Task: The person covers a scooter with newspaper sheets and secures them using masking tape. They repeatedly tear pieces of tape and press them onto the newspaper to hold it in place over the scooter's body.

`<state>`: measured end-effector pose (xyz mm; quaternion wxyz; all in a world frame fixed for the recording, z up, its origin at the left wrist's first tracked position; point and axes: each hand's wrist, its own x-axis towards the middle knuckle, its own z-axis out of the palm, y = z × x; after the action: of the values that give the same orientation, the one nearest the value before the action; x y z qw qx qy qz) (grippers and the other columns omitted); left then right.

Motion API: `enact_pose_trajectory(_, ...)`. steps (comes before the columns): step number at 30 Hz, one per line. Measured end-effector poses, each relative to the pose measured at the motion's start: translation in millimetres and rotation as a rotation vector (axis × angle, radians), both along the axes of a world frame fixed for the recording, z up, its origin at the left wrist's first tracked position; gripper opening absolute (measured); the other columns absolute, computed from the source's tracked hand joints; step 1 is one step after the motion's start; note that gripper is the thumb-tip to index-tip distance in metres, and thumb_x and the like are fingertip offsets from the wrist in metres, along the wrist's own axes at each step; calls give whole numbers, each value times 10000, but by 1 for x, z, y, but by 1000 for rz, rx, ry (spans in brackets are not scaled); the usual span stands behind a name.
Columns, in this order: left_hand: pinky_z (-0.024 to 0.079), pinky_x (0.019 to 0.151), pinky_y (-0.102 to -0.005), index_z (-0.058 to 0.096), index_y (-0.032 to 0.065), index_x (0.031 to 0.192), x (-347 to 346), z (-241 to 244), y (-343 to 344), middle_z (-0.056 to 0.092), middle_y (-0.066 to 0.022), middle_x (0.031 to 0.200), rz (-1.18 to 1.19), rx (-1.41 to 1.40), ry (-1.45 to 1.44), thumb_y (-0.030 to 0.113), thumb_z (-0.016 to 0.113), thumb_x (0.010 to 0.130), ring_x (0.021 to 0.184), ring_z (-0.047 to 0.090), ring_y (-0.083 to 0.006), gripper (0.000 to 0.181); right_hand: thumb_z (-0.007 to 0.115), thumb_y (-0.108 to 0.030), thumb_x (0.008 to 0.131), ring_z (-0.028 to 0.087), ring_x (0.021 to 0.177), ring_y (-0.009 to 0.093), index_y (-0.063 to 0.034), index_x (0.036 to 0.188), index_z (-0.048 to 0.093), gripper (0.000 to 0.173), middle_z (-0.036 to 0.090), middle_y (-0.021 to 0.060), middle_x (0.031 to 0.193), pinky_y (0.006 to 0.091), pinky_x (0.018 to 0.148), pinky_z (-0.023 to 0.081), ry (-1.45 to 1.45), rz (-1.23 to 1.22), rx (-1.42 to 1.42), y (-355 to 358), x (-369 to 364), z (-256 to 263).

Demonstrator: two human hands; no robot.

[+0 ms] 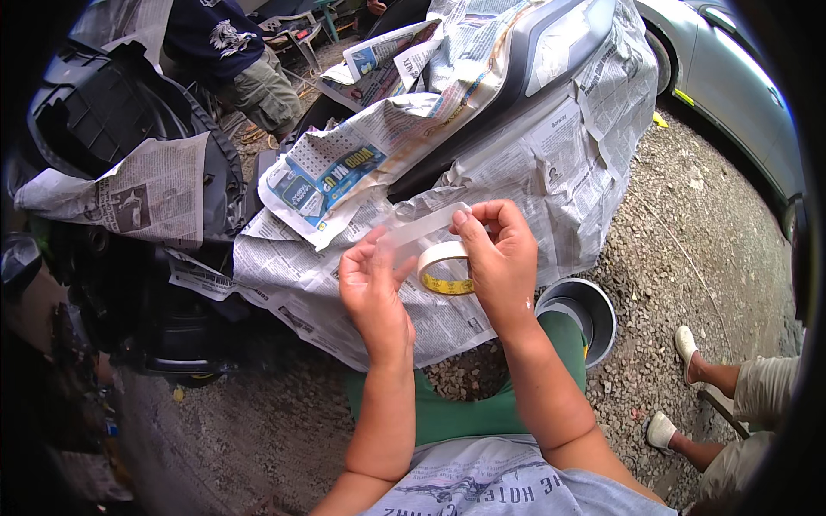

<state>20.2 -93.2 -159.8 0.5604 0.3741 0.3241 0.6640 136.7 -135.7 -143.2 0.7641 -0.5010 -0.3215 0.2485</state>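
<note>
A strip of whitish masking tape [423, 226] is stretched between my two hands. Its far end sticks to the fingers of my left hand [377, 284], which pinch it lightly. My right hand [503, 258] grips the other end between thumb and forefinger. The tape roll [445, 267], with a yellow printed core, hangs beside the right palm, partly covered by the fingers. Below and beyond both hands, newspaper sheets [542, 168] cover a vehicle body part. A dark and grey painted panel [516, 64] shows between the sheets.
A dark round bucket [606, 309] stands on gravel by my right knee. Black plastic parts [103, 109] lie at left. A person in cargo shorts [264, 90] is at the back, another person's legs [710, 380] at right. A silver car [729, 84] is parked at upper right.
</note>
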Motion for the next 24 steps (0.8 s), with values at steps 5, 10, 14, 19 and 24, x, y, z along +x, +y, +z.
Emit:
enact_pose_trajectory(5,590,767,-274,532,35,1147,-5,-10,8,641,-66,1000,-45,26,44,46,688,991,891,656,-133,221,702,-144,965,685,741,132,44,946,675,191,736,113,824,308,688,534,-130,-21,-53,-2,8,6)
enact_pose_trajectory(10,580,758,-268,530,63,1274,1,-14,16,652,-54,1015,-31,125,137,67,651,1009,896,665,-126,292,683,-159,957,693,682,218,53,931,678,213,717,169,774,362,666,530,-314,-104,-129,4,17,17)
enact_pose_trajectory(14,563,758,-272,547,73,1245,-1,0,15,660,-52,1021,-65,42,53,133,646,1030,915,665,-130,245,684,-165,956,693,688,219,54,909,671,225,714,174,776,370,663,528,-346,-62,-130,5,24,20)
enact_pose_trajectory(19,545,808,-272,570,57,1214,-6,-12,23,663,-59,1036,-20,45,15,91,660,1017,924,657,-133,219,686,-166,957,699,702,247,52,913,661,224,716,179,784,382,673,531,-336,-48,-145,1,13,11)
enact_pose_trajectory(24,548,831,-259,647,21,1148,-5,-18,31,652,-51,1007,38,254,287,-9,656,991,925,650,-126,160,674,-182,959,711,729,336,50,922,661,236,716,209,793,416,687,534,-410,-85,-155,8,21,9)
